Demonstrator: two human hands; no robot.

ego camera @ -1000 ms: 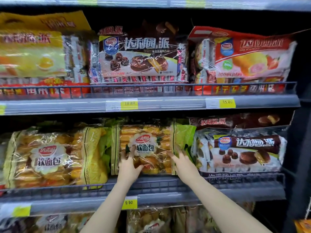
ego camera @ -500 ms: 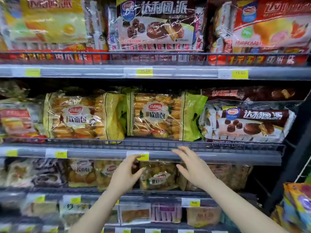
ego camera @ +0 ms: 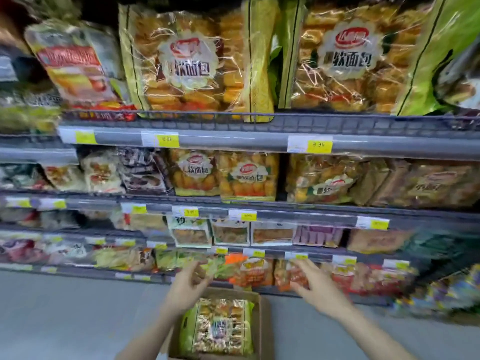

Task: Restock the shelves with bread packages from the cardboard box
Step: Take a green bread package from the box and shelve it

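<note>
A cardboard box (ego camera: 265, 331) sits on the grey floor at the bottom centre, with a green-edged bread package (ego camera: 219, 328) lying in it. My left hand (ego camera: 185, 288) hovers above the box's left side, fingers apart and holding nothing. Above the box's right side is my right hand (ego camera: 315, 285), also spread and holding nothing. Two large bread packages stand on the top visible shelf, one on the left (ego camera: 192, 63) and one on the right (ego camera: 345, 61).
Grey shelves (ego camera: 233, 140) with yellow price tags run across the view, filled with smaller bread and snack packs (ego camera: 246, 175). The lowest shelf row (ego camera: 249, 271) is just behind my hands. Grey floor (ego camera: 65, 313) lies left of the box.
My view has tilted down from the upper shelves to the floor. Both hands let go of the shelved bread package and dropped toward the cardboard box, which has come into view.
</note>
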